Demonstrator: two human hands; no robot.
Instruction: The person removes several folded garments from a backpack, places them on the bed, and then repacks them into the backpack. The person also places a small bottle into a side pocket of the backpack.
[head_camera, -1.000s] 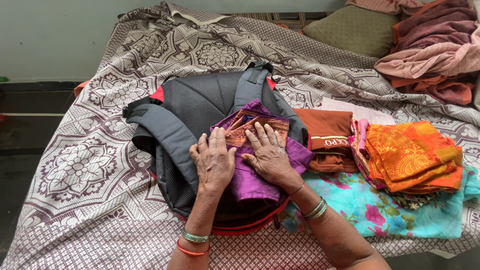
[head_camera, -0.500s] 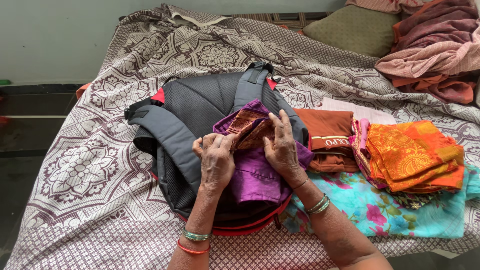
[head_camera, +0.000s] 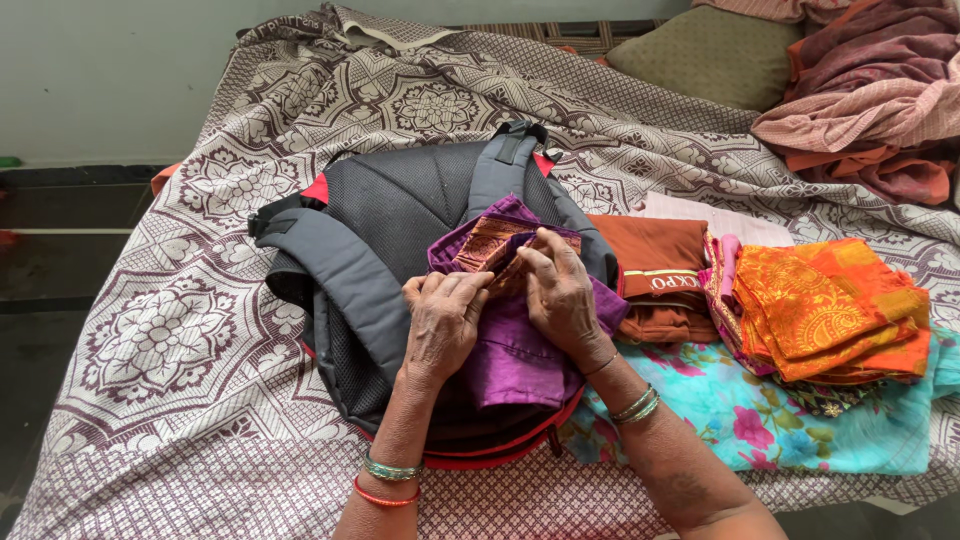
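Note:
A purple garment (head_camera: 515, 355) with a brown patterned border lies on top of a grey backpack (head_camera: 395, 215) that rests strap side up on the bed. My left hand (head_camera: 442, 318) pinches the garment's near left edge. Beside it, my right hand (head_camera: 560, 292) grips a fold of the same cloth near the patterned border. Both hands sit close together over the middle of the backpack.
To the right lie a folded rust-brown cloth (head_camera: 655, 262), a stack of orange patterned cloth (head_camera: 835, 305) and a turquoise floral cloth (head_camera: 770, 420). A patterned bedsheet (head_camera: 170, 330) covers the bed. An olive pillow (head_camera: 715, 50) and heaped pink clothes (head_camera: 870, 110) sit at the back right.
My hands went from lying flat on the purple garment to gripping it. The fingers have curled and gathered the cloth near the patterned border.

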